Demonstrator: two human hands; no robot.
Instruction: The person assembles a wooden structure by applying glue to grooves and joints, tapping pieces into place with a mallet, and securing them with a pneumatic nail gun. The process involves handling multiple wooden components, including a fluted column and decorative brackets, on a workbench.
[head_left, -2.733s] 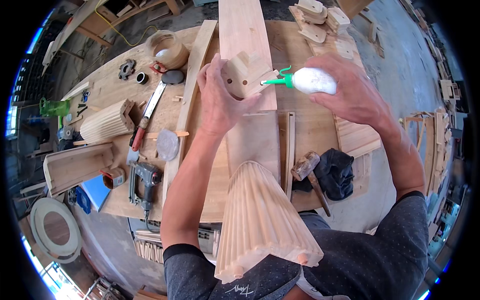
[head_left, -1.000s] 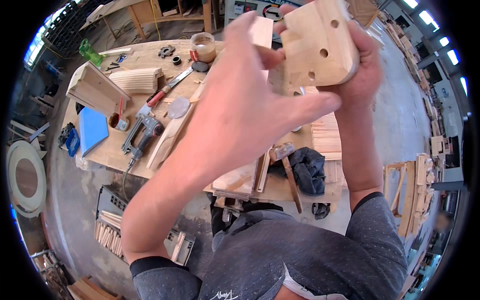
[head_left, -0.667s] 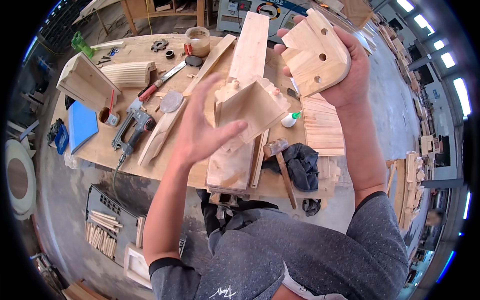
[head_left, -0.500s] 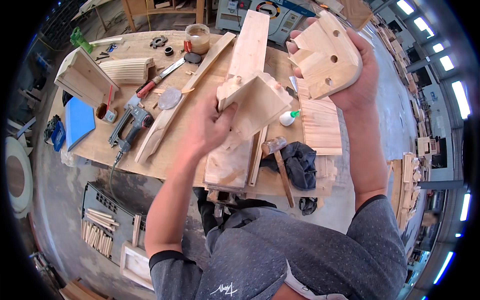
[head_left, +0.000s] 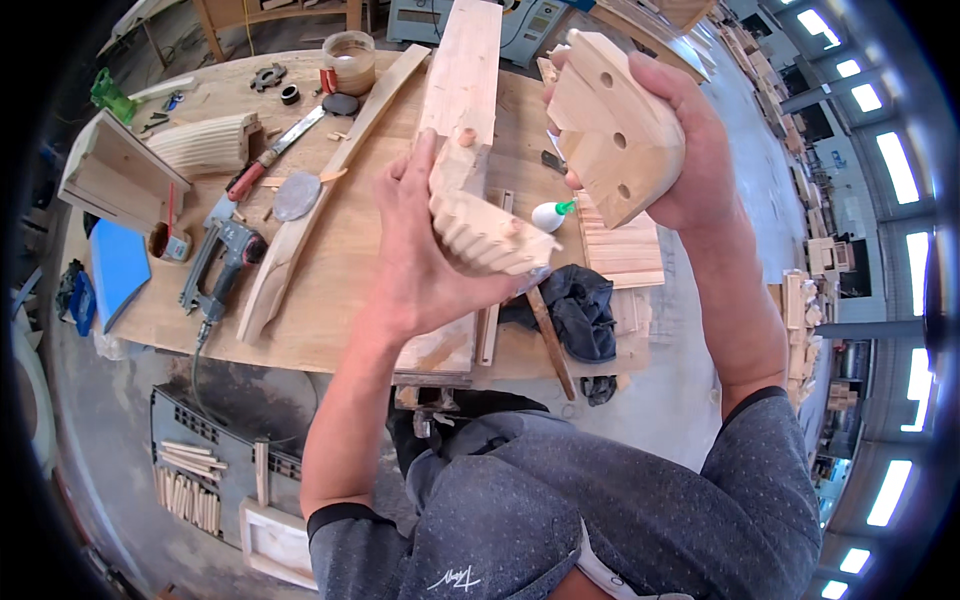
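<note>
My left hand is closed round an angled wooden piece, thumb along its near edge and fingers on its far left side. Ripples are carved along its outer face, and round dowel ends stand out of its upturned end. Up at the right, my right hand grips a pale wooden block with a rounded end and a row of 3 round holes. A gap separates the two pieces. Under the angled piece, a long wooden board runs up the workbench.
A nail gun, a putty knife and a curved wooden strip lie on the left. A green-capped glue bottle, a dark cloth and a mallet handle are at the right. A tub stands at the back.
The angled piece in my left hand has turned, bringing its rippled face and dowel end into view. My right hand has shifted slightly left and down with the holed block. The whole view has shifted.
</note>
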